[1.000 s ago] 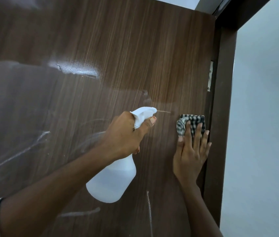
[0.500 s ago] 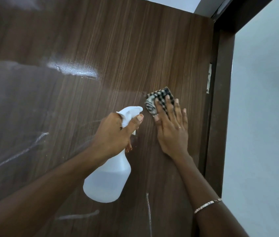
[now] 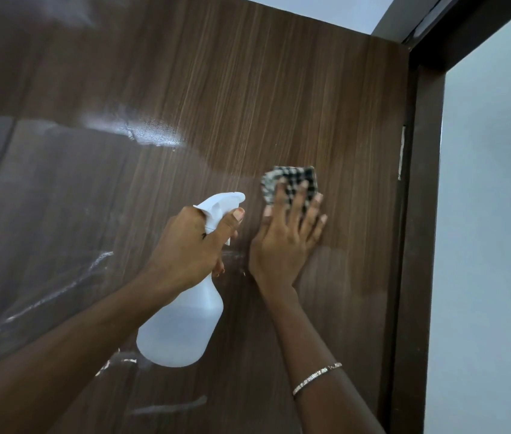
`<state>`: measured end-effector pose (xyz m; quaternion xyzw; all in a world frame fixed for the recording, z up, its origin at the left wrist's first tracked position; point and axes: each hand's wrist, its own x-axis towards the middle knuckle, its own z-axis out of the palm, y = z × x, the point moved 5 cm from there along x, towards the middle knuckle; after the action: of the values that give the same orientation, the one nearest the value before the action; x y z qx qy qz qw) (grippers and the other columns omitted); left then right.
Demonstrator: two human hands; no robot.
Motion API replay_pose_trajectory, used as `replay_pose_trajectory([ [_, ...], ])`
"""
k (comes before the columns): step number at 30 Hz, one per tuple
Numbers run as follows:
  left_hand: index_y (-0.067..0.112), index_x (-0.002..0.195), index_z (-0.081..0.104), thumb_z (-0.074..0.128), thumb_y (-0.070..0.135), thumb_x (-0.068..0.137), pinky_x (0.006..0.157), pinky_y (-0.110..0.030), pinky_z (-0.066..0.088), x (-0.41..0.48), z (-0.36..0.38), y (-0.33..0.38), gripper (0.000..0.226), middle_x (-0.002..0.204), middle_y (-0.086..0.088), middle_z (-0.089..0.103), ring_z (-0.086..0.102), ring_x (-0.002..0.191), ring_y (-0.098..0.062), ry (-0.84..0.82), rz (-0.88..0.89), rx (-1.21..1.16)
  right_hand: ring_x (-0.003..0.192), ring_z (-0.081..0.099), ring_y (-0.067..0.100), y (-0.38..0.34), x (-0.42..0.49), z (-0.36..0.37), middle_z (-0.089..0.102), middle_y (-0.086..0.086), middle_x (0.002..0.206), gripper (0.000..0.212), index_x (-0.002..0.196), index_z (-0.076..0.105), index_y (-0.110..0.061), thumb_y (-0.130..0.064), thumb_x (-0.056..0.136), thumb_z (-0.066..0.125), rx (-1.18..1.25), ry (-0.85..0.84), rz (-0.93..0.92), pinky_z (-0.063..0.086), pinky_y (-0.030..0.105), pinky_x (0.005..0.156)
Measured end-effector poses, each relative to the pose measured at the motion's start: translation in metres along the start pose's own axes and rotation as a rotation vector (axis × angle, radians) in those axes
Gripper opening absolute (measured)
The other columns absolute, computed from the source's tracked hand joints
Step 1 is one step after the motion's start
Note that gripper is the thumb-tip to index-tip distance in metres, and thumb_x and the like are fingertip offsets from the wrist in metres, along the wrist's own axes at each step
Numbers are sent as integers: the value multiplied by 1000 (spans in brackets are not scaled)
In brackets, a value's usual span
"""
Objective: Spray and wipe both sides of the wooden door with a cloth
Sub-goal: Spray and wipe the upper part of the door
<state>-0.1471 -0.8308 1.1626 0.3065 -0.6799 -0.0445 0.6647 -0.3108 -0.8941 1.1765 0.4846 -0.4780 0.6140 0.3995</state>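
**Entry: wooden door.** Dark grain, glossy. It was hung at its right edge on a dark door frame, with a pale hinge showing in the gap.

**Step in hand, as I judged it:** wiping the near face, upper right part. The other face was out of sight.

**Right hand.** Its fingers were straight and spread, pressing the checked cloth flat against the door, not far from the hinge edge. They closed round nothing. A bracelet sat on the wrist.

**Left hand.** It was wrapped round the neck of the white spray bottle, thumb laid along the head and nozzle aimed toward the cloth. Whether a finger lay on the trigger I could not tell.

**Next move, likely:** a firm, even stroke of the cloth leftward and downward, toward the misted patch and the white streaks.

**In the way:** the bottle hand sat just left of the cloth hand and crowded that stroke, while the frame bounded it on the right. A pale wall lay beyond.
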Motion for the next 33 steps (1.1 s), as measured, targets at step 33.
replay_pose_trajectory([
  [33, 22, 103, 67, 43, 63, 83, 53, -8, 48, 11, -97, -68, 52, 83, 7, 69, 67, 64, -11, 70, -96, -8, 159, 1, 35, -41, -5, 13, 9, 6, 173, 57, 165, 18, -27, -34, 109, 29, -33, 63, 354, 6, 56, 127],
])
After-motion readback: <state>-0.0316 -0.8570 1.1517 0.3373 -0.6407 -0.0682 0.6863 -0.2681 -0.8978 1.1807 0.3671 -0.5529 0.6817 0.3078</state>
